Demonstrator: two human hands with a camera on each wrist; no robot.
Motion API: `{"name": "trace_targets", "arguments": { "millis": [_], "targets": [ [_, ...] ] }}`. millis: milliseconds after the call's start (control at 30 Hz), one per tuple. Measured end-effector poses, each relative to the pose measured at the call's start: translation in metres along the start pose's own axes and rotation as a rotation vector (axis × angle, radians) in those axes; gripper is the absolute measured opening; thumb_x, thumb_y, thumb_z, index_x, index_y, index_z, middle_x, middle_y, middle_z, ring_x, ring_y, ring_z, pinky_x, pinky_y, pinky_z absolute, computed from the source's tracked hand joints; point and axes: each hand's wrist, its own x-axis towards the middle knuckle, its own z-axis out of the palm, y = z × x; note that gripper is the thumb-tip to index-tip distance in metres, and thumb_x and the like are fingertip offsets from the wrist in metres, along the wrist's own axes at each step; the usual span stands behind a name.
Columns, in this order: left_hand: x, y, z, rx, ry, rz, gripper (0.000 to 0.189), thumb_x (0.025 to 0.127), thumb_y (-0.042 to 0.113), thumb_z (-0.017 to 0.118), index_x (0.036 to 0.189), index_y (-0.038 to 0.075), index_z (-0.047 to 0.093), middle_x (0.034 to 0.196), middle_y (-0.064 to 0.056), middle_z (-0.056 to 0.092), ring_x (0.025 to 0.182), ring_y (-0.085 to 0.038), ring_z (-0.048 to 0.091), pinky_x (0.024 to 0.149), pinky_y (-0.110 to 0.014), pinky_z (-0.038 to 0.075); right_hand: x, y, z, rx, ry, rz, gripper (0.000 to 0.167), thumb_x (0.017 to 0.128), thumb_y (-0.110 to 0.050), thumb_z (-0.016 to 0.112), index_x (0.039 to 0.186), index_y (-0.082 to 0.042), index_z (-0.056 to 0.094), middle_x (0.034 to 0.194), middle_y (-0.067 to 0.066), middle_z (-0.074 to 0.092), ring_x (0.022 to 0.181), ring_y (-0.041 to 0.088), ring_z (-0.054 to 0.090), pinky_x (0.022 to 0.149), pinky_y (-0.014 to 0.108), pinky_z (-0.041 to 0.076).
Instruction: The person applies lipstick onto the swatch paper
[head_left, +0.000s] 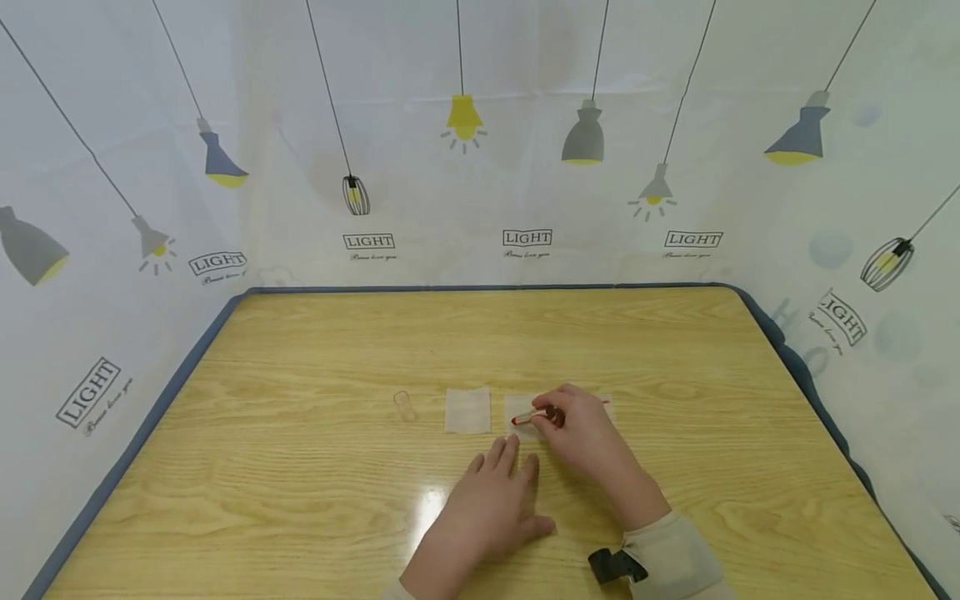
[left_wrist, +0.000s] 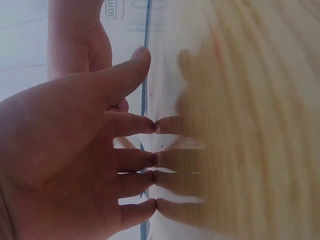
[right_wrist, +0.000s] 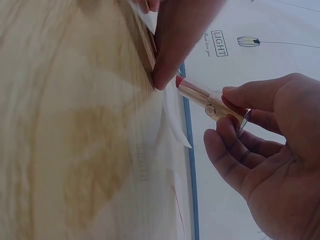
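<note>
My right hand (head_left: 587,433) pinches a gold-cased lipstick (right_wrist: 200,97) between thumb and fingers. Its red tip is bare and points to the left, just over a thin white sheet (head_left: 516,405). A red mark (head_left: 606,402) shows at that sheet's right end, partly behind the right hand. My left hand (head_left: 491,504) has its fingers extended, with the fingertips touching the tabletop at the sheet's near left corner. In the left wrist view, the fingertips meet their reflections in the glossy surface.
A square white sheet (head_left: 467,411) lies left of the marked one. Farther left is a small clear oblong item (head_left: 405,406), its kind unclear. The glossy wooden table (head_left: 300,500) meets white cloth walls (head_left: 420,192) printed with lamps, along a blue edge. A black band hangs at the right cuff (head_left: 617,567).
</note>
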Motion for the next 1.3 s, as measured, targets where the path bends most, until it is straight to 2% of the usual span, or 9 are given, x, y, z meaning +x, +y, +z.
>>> {"name": "trace_targets", "arguments": {
  "millis": [133, 267, 567, 900, 1300],
  "targets": [
    [-0.0024, 0.002, 0.003, 0.004, -0.074, -0.009, 0.103, 0.091, 0.078, 0.062, 0.168, 0.017, 0.033, 0.179, -0.018, 0.017, 0.167, -0.036, 0.019, 0.131, -0.055, 0.031, 0.0007, 0.0006, 0.0015, -0.007, 0.003, 0.001, 0.021, 0.099, -0.013, 0.076, 0.117, -0.003, 0.077, 0.102, 0.005, 0.07, 0.085, 0.013, 0.062, 0.075, 0.029, 0.055],
    [-0.0028, 0.0026, 0.0039, 0.017, -0.091, -0.017, 0.107, 0.09, 0.08, 0.063, 0.17, 0.018, 0.029, 0.18, -0.017, 0.012, 0.168, -0.035, 0.015, 0.132, -0.055, 0.029, 0.0008, -0.0002, 0.0033, -0.013, -0.002, 0.002, 0.021, 0.099, -0.013, 0.076, 0.118, -0.003, 0.077, 0.103, 0.006, 0.07, 0.085, 0.013, 0.061, 0.075, 0.03, 0.055],
    [-0.0036, 0.0025, 0.0025, -0.008, -0.101, -0.022, 0.108, 0.09, 0.079, 0.063, 0.17, 0.018, 0.027, 0.18, -0.017, 0.01, 0.168, -0.034, 0.013, 0.133, -0.055, 0.027, -0.0005, -0.0044, 0.0054, -0.007, -0.026, 0.022, 0.021, 0.099, -0.012, 0.076, 0.117, -0.002, 0.078, 0.097, 0.004, 0.066, 0.081, 0.013, 0.055, 0.07, 0.026, 0.049],
    [-0.0032, 0.0028, 0.0017, -0.008, -0.112, -0.026, 0.107, 0.09, 0.079, 0.062, 0.171, 0.019, 0.026, 0.18, -0.016, 0.008, 0.168, -0.033, 0.012, 0.133, -0.055, 0.027, 0.001, -0.0044, 0.0067, -0.017, -0.049, 0.045, 0.022, 0.099, -0.014, 0.075, 0.118, -0.003, 0.077, 0.1, 0.005, 0.067, 0.083, 0.015, 0.057, 0.074, 0.031, 0.053],
    [-0.0015, 0.0056, 0.0007, 0.009, -0.125, -0.04, 0.106, 0.09, 0.08, 0.062, 0.17, 0.02, 0.028, 0.18, -0.015, 0.011, 0.168, -0.033, 0.013, 0.133, -0.054, 0.027, 0.0039, 0.0004, 0.0054, -0.04, 0.012, 0.083, 0.019, 0.099, -0.013, 0.076, 0.114, -0.003, 0.078, 0.101, 0.008, 0.069, 0.087, 0.019, 0.065, 0.08, 0.039, 0.06]
  ]
}}
